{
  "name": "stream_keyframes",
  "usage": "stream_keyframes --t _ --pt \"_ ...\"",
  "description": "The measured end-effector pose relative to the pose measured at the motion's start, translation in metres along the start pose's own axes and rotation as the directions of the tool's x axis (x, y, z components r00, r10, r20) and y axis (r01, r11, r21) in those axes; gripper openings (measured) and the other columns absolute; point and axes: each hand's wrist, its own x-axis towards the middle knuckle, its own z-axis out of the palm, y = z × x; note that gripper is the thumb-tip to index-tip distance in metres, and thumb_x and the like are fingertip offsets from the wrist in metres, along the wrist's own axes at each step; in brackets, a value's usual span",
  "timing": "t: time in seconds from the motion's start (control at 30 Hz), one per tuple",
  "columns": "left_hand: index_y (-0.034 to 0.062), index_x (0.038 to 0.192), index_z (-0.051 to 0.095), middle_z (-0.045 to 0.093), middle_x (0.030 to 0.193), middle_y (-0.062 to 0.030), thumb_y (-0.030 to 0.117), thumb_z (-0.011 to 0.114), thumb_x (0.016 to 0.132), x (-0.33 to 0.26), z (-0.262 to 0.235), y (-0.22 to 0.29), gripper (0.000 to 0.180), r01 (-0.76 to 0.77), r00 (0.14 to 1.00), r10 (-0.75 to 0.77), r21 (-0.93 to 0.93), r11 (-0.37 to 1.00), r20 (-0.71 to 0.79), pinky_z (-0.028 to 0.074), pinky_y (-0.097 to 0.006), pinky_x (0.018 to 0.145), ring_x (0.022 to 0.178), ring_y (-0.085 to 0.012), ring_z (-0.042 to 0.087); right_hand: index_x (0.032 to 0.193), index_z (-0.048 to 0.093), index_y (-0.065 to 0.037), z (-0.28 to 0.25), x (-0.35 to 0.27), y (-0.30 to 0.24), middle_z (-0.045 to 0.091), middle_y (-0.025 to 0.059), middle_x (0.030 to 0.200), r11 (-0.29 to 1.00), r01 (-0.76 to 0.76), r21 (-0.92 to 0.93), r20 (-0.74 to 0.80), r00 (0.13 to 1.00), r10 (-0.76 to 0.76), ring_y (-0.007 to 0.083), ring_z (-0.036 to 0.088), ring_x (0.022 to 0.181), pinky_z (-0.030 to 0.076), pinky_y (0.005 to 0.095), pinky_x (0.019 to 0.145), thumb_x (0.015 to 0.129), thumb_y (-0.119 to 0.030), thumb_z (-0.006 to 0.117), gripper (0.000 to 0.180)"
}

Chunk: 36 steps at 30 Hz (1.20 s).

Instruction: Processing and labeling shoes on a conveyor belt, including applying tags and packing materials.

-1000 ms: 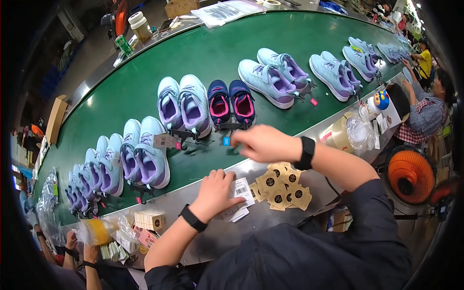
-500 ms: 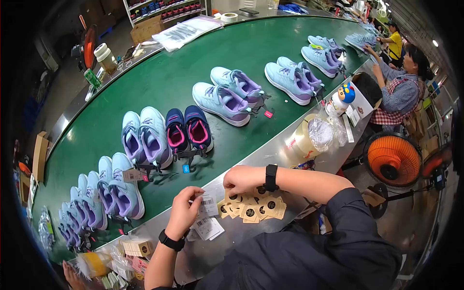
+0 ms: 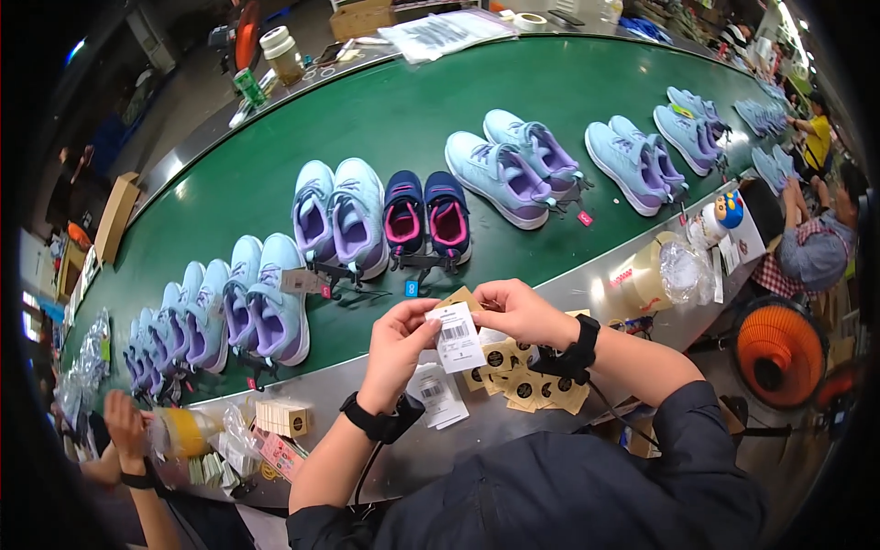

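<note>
My left hand (image 3: 400, 348) pinches a white printed tag (image 3: 457, 341) by its upper left edge. My right hand (image 3: 524, 313) meets it from the other side, its fingers closed on a brown card tag (image 3: 463, 298) that shows behind the white one. Both tags are held up over the metal ledge (image 3: 367, 477). Beneath them lie a few white printed tags (image 3: 434, 396) and a loose heap of brown card tags (image 3: 536, 380) with round black marks. My right palm partly hides that heap.
Light blue and purple shoes (image 3: 339, 220) and a small navy and pink pair (image 3: 426, 220) stand along the green belt (image 3: 385, 110). A tape roll (image 3: 646, 280) and orange fan (image 3: 779, 353) are at right. Another person's hand (image 3: 126, 422) is at lower left.
My hands have come together, lifting a white tag and a brown card tag off the ledge. My view has shifted left. The neighbour's hand at lower left has risen.
</note>
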Motion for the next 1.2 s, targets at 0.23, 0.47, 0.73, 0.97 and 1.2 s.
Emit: stream_keyframes --t 0.23,0.47,0.73,0.97,1.2 --pt "0.0007 0.093 0.054 0.059 0.08 -0.0036 0.007 0.059 0.081 0.005 -0.004 -0.004 0.015 -0.231 0.963 0.25 0.166 0.959 -0.102 0.046 -0.02 0.055 0.068 -0.0072 0.055 0.1 0.057 0.003 0.007 0.007 -0.025 0.061 0.0115 0.082 0.939 0.123 -0.32 -0.124 0.977 -0.171 0.014 0.055 0.074 0.043 0.0266 0.067 0.08 -0.003 0.04 0.027" --pt "-0.0021 0.09 0.054 0.057 0.076 -0.0038 0.003 0.058 0.08 0.004 -0.004 -0.003 0.012 -0.332 0.904 0.409 0.393 0.857 -0.129 0.047 -0.02 0.055 0.065 -0.0074 0.055 0.109 0.05 -0.002 0.024 0.02 -0.041 0.06 0.0105 0.065 0.829 0.26 -0.496 -0.007 0.953 -0.303 0.0211 0.059 0.059 0.046 0.0316 0.058 0.077 -0.001 0.045 0.033" --pt "0.0007 0.09 0.058 0.059 0.078 -0.0082 0.002 0.058 0.077 0.003 0.0 -0.005 0.013 -0.406 0.844 0.527 0.519 0.752 -0.103 0.046 -0.023 0.056 0.066 -0.013 0.058 0.102 0.047 -0.003 0.022 0.029 -0.041 0.063 0.0128 0.067 0.73 0.269 -0.629 0.096 0.958 -0.271 0.0292 0.061 0.062 0.047 0.0369 0.059 0.076 -0.003 0.05 0.027" --pt "-0.0009 0.096 0.059 0.061 0.089 -0.0071 0.005 0.053 0.083 0.005 0.0 -0.002 0.015 -0.335 0.931 0.347 0.109 0.936 -0.111 0.046 -0.022 0.063 0.07 -0.0108 0.058 0.106 0.045 -0.001 0.022 0.034 -0.044 0.06 0.0098 0.061 0.856 0.222 -0.466 0.068 0.974 -0.215 0.0196 0.06 0.058 0.046 0.0302 0.057 0.077 -0.002 0.048 0.029" --pt "0.0 0.084 0.051 0.056 0.072 -0.0013 0.008 0.048 0.088 0.032 -0.018 -0.004 0.009 -0.452 0.835 0.514 0.288 0.844 -0.196 0.044 -0.021 0.062 0.067 -0.0064 0.053 0.098 0.051 0.001 0.031 0.066 -0.024 0.057 0.0061 0.065 0.954 0.212 -0.213 0.028 0.977 -0.211 0.0105 0.054 0.058 0.042 0.0255 0.054 0.083 -0.005 0.044 0.017"
